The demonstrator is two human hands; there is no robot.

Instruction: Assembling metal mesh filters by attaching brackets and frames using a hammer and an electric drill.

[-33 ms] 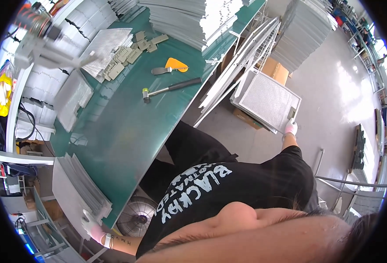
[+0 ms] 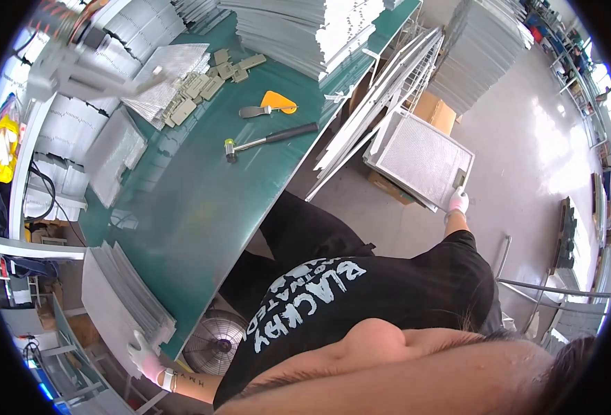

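Note:
My right hand [image 2: 459, 202], in a white and pink glove, is closed on the near right corner of a silver mesh filter panel [image 2: 423, 155]. That panel is framed, has a small cut-out by my fingers, and lies over other panels beside the table. My left hand [image 2: 146, 357], gloved the same way, rests with fingers apart against the lower end of a pale panel [image 2: 105, 304]. This panel leans with several thin panels [image 2: 136, 294] at the table's near left corner. Part of my left hand's grip is hard to make out.
The green table [image 2: 201, 200] holds a mallet [image 2: 271, 140], a scraper [image 2: 255, 111], an orange piece [image 2: 278, 101], beige clips [image 2: 195, 93] and tall panel stacks [image 2: 278, 34]. White frames [image 2: 381, 104] lean at its right edge. A floor fan [image 2: 219, 344] stands below. A blurred fixture [image 2: 63, 69] hangs upper left.
The blurred fixture at the upper left has shifted slightly in view. Both hands and the panels stay almost where they were.

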